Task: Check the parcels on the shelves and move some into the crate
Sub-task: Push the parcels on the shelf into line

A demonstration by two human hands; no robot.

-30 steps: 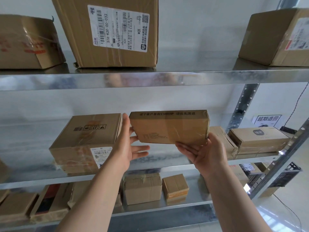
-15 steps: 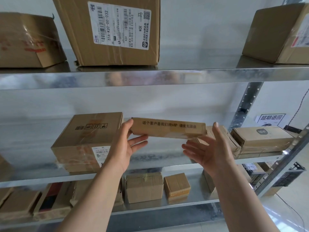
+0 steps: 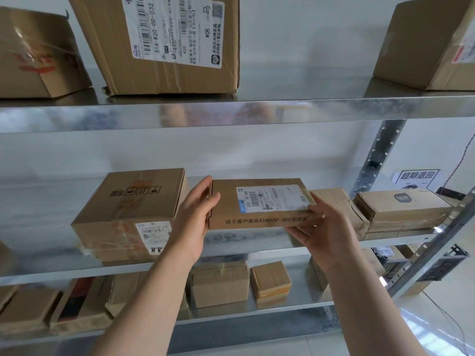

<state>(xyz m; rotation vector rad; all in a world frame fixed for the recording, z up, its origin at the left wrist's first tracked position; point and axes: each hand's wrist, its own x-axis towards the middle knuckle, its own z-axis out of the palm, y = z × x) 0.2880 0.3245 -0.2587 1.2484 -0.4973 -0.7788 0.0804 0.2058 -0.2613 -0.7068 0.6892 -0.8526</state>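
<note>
Cardboard parcel (image 3: 259, 204) now label (image 3: 272, 199) up (underside showed a second ago) | held over middle shelf (image 3: 257, 242) | grip: left hand (image 3: 192, 222) clasps left end, right hand (image 3: 326, 227) holds right corner | label check can proceed

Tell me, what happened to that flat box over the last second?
The flat parcel was flipped: its plain brown face was towards the camera, then it went edge-on, and now its labelled face shows. It stays held at both ends; nothing was let go. The other boxes on the shelves have not moved.
</note>
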